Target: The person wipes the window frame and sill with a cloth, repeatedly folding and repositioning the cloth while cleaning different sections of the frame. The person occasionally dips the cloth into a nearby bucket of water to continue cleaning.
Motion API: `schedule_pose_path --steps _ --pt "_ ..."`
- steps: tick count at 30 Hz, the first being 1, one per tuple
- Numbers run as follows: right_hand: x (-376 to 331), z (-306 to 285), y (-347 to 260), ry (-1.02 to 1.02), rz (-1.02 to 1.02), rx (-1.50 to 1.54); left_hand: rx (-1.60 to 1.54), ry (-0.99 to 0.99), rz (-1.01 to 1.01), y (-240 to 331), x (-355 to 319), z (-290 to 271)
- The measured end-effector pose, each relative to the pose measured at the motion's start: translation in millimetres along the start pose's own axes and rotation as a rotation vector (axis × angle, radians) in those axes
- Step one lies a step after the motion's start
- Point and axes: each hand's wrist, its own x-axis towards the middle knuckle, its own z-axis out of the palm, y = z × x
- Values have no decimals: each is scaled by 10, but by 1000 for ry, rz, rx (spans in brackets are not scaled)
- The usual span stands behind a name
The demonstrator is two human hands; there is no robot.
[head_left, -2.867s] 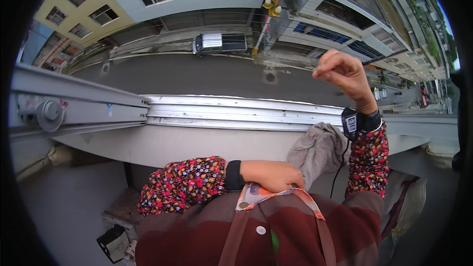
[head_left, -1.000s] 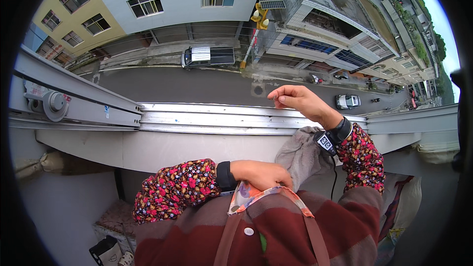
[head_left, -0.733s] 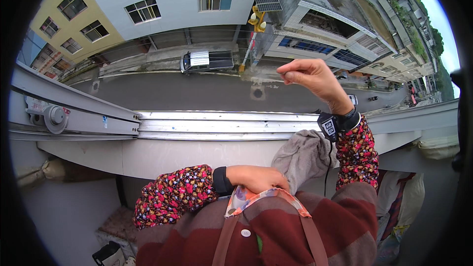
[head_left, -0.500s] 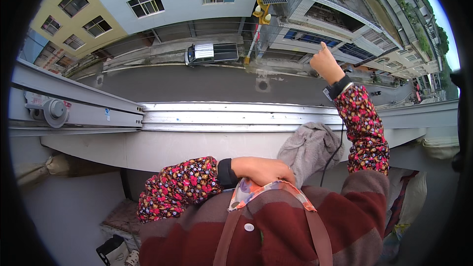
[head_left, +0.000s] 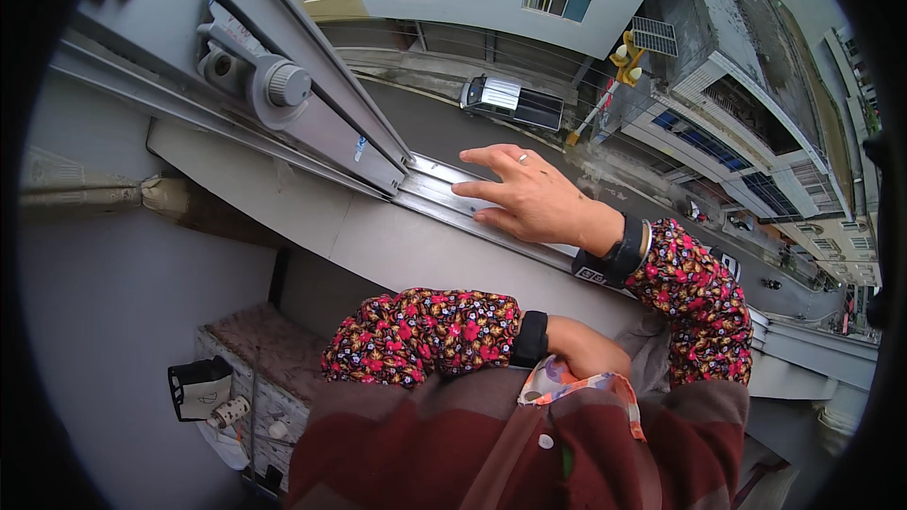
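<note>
Leftward from its raised place above the street, one of my two hands, the right hand (head_left: 539, 194), has swung over the silvery window track (head_left: 430, 187), fingers spread and holding nothing; whether they touch the metal I cannot tell. My left hand (head_left: 590, 351) rests at the one patterned apron top (head_left: 548, 383) on my chest, its fingers hidden, so I cannot tell its grip. I count two black wristbands (head_left: 531, 340), one ring (head_left: 522, 159), one round knob (head_left: 286, 84) on the sash and one pickup truck (head_left: 513, 102) below. One black-and-white bag (head_left: 200, 389) sits lower left, its contents unclear, beside one patterned cylinder (head_left: 230, 412).
</note>
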Motion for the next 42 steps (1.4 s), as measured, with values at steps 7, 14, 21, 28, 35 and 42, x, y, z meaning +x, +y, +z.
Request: schedule_pose_path --steps 7,14,21,28,35,42 --pt "411 253 57 37 12 -179 -26 31 33 73 78 -9" --pt "307 113 51 13 21 -106 28 18 8 66 89 -16" --pt "413 155 -84 19 -9 12 -17 3 0 76 185 -3" --pt "396 291 -15 -24 23 -22 -17 0 24 36 144 13" --pt "-203 -4 -57 -120 122 65 47 23 -4 77 82 3" --pt "-871 -305 -91 -152 190 36 7 -1 -3 75 33 2"
